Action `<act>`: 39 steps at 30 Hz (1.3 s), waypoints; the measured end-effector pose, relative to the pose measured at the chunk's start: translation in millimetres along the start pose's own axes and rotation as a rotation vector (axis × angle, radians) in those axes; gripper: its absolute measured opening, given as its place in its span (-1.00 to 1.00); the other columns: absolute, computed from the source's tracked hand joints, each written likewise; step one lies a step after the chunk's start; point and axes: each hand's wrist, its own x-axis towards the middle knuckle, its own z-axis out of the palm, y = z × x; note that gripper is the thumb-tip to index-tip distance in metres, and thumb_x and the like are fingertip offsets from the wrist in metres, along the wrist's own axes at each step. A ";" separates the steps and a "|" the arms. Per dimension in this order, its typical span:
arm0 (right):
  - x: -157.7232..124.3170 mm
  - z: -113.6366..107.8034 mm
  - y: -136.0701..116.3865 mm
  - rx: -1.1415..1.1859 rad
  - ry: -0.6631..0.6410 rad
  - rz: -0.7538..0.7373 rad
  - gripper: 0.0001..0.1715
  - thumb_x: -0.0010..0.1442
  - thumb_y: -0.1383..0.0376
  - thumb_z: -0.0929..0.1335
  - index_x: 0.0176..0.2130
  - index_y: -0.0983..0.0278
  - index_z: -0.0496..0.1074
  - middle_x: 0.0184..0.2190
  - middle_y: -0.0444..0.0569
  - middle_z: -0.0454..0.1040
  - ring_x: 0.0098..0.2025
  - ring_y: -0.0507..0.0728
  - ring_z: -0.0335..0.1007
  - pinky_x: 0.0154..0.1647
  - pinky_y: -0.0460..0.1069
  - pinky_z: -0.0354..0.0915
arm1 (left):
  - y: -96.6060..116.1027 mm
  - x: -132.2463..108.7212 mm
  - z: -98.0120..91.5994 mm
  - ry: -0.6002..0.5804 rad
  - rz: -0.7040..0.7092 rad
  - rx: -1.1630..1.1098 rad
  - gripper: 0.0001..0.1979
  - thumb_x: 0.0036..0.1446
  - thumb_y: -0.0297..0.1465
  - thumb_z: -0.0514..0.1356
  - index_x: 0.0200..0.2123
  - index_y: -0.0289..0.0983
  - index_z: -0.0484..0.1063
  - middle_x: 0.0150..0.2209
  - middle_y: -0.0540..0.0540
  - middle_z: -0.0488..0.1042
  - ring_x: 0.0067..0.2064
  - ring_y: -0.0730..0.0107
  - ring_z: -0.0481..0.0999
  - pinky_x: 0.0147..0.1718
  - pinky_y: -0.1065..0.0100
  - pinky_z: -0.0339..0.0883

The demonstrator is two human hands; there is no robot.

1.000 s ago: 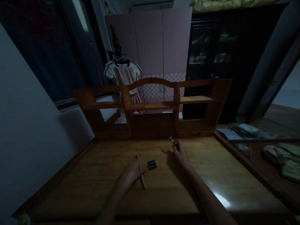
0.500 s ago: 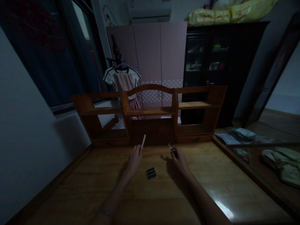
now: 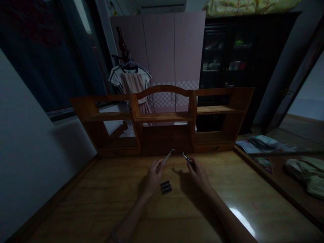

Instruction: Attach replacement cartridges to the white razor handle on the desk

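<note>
**A:** What is on the left?

**B:** Bare wood of the desk [image 3: 83,202], with the wooden shelf unit [image 3: 162,116] standing along its back edge. Next comes the left hand [image 3: 152,176]. It is closed around the lower end of a slim white stick [image 3: 167,156], which slants up and to the right, clear of the wood.

**A:** And between the hands?

**B:** Two small dark cylinders [image 3: 165,187] lie side by side on the desk, just beside the left hand. Neither hand touches them.

**A:** The right hand?

**B:** The right hand [image 3: 199,173] pinches a small metal-tipped piece [image 3: 186,157] in its fingertips. The piece points up and to the left, towards the tip of the stick.

**A:** Do the two tips meet?

**B:** No, they are near each other but apart. As I judge it, both pieces are in hand and off the desk, nothing is joined, and the cylinders are not yet handled.

**A:** And the far right?

**B:** Papers [image 3: 263,143] and a crumpled cloth [image 3: 303,172] lie on the neighbouring surface, well apart from both hands.
</note>
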 end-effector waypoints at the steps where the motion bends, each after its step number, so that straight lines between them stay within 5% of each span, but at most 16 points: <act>1: -0.1 0.0 -0.3 -0.002 -0.006 -0.005 -0.70 0.26 0.17 0.20 -0.10 0.23 0.36 -0.26 0.02 0.49 -0.23 0.17 0.41 -0.24 0.01 0.27 | 0.8 -0.5 0.6 -0.021 0.005 0.007 -0.73 0.21 -0.25 0.10 -0.10 -0.20 0.45 -0.14 -0.11 0.45 -0.13 0.32 0.47 -0.14 0.36 0.32; 11: -4.3 1.5 -4.4 -0.038 -0.084 -0.036 -0.71 0.30 0.13 0.17 -0.13 0.22 0.33 -0.26 0.01 0.49 -0.24 0.17 0.42 -0.25 0.00 0.25 | 10.8 -4.2 -1.5 -0.151 0.048 0.111 -0.62 0.26 -0.31 0.03 0.14 -0.02 0.29 -0.12 -0.07 0.45 -0.14 0.35 0.44 -0.12 0.36 0.30; 34: -5.2 -3.7 -11.2 -0.086 -0.004 -0.066 -0.81 0.24 0.19 0.17 -0.26 0.22 0.28 -0.47 -0.08 0.43 -0.48 0.09 0.34 -0.44 -0.06 0.15 | 14.8 -5.5 1.2 -0.197 0.034 -0.150 -0.67 0.21 -0.28 0.09 0.01 -0.18 0.44 0.00 -0.12 0.46 0.02 0.27 0.41 0.05 0.26 0.23; 39: -5.2 -4.2 -12.1 -0.102 0.010 -0.088 -0.79 0.24 0.18 0.18 -0.31 0.22 0.28 -0.50 -0.11 0.40 -0.49 0.07 0.32 -0.44 -0.07 0.12 | 11.8 -5.9 1.5 -0.261 -0.175 -0.300 -0.56 0.14 -0.17 0.14 0.03 -0.28 0.44 -0.18 -0.14 0.50 -0.26 0.37 0.44 -0.31 0.41 0.31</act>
